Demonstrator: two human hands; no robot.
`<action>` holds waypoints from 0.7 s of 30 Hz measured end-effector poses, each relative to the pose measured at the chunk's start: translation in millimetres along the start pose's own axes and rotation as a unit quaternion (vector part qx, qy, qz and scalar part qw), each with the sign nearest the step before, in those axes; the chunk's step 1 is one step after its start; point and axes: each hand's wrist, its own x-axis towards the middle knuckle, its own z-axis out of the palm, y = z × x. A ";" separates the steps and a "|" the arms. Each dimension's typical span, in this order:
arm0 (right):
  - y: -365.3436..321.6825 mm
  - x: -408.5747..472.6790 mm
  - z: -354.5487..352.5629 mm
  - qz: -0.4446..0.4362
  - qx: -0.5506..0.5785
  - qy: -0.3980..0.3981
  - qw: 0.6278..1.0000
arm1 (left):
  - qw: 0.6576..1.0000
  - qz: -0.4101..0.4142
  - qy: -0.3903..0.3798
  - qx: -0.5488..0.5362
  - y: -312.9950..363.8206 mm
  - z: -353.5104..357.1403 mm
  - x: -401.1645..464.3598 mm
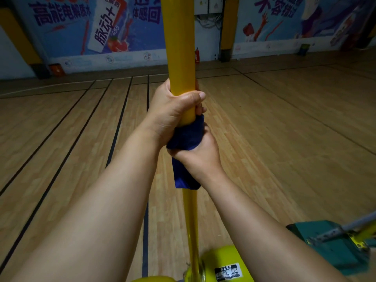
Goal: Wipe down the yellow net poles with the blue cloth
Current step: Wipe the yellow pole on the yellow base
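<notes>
A yellow net pole (179,47) stands upright through the middle of the view. My left hand (175,110) grips the bare pole, thumb across its front. Just below it, my right hand (200,148) holds the dark blue cloth (186,139) wrapped round the pole. A fold of the cloth hangs down below my right wrist. The two hands touch each other. The pole runs on down to a yellow base (221,265) at the bottom edge.
A green weighted block (333,247) with a grey metal bar sits at the lower right beside the base. Wooden court floor with dark lines spreads all around. A wall with blue posters and yellow padded columns (228,27) stands far behind.
</notes>
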 end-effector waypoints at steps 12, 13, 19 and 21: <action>31.5 -3.6 2.8 0.002 0.027 -0.033 0.999 | 1.000 0.011 -0.002 0.007 -5.3 -6.7 4.0; 36.2 -4.8 2.8 0.007 0.035 -0.040 0.999 | 1.000 0.012 -0.001 0.006 -5.2 -7.5 4.4; 64.8 -13.9 1.4 0.060 0.027 -0.070 0.995 | 0.999 0.017 0.022 0.025 -8.4 -5.3 4.7; 64.5 -14.7 -0.1 0.073 0.025 -0.073 0.994 | 0.999 0.009 0.031 0.042 -11.3 -4.6 3.0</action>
